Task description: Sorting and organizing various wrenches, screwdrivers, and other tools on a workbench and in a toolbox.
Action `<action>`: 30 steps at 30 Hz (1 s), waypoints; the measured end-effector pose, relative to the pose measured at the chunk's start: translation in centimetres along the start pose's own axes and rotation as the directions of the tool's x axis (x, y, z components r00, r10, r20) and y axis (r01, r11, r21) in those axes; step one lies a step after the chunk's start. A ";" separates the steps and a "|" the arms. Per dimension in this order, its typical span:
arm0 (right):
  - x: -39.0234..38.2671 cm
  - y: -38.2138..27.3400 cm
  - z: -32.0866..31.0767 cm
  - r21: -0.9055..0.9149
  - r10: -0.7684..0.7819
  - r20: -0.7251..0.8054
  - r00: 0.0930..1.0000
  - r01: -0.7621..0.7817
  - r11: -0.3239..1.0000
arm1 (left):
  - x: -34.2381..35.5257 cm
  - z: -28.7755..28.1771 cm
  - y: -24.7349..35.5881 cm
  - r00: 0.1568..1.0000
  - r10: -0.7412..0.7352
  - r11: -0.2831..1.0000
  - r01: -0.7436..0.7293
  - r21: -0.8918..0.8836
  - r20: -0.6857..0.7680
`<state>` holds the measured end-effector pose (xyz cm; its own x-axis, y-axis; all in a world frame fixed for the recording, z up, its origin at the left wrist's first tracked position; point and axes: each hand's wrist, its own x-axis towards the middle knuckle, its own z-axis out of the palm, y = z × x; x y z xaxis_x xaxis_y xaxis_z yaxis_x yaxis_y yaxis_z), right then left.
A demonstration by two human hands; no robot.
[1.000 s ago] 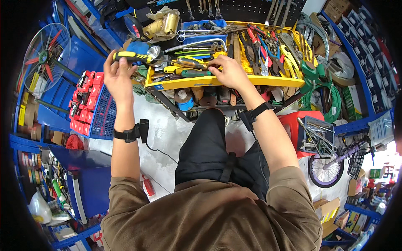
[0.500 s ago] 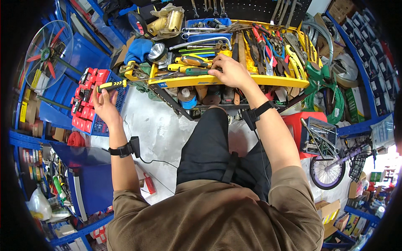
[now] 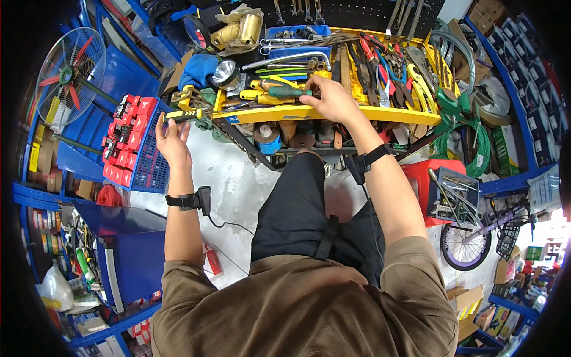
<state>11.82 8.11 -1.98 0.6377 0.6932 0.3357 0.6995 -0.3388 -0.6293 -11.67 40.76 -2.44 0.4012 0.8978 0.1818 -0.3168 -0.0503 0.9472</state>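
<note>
Since the earlier frame, the left hand point(image 3: 175, 146) has been shifted to the right, and with it the yellow-and-black screwdriver point(image 3: 183, 115) has been brought closer to the yellow tool tray point(image 3: 386, 115). By the right hand point(image 3: 334, 100), the green-handled tool point(image 3: 286, 92) has been raised from its place just inside the front rim.

In the left hand, the yellow-and-black handle is held lightly between thumb and fingers, at the left of the tray; its thin shaft is pointed to the right, toward the tray's front rim. The right hand is closed at the fingertips on the right end of the green handle, which is held roughly level over the front left part of the tray. Whether its tip is hidden by the fingers cannot be told.

Close behind and beneath the green handle, yellow-handled tools point(image 3: 254, 96) are laid. Farther back, a curved silver bar point(image 3: 291, 60) is seen, and to the right a yellow cutter point(image 3: 421, 89) is leaned among pliers point(image 3: 370, 70). Just outside the tray's left end, a round silver lamp point(image 3: 225, 73) is set beside a blue cloth point(image 3: 199, 71). To the left of the left hand, red boxes point(image 3: 123, 143) are gathered at a blue basket point(image 3: 150, 157).
</note>
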 end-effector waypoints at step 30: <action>-0.6 -0.8 0.0 -0.300 0.070 0.095 0.993 -0.038 0.953 | -5.6 8.5 -2.4 0.737 0.401 0.140 -0.636 0.759 0.544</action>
<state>10.91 7.94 -1.70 0.6514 0.7254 0.2226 0.7391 -0.5403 -0.4022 -5.82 32.12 -3.48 0.6362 0.4039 0.6573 0.3526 -0.9101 0.2178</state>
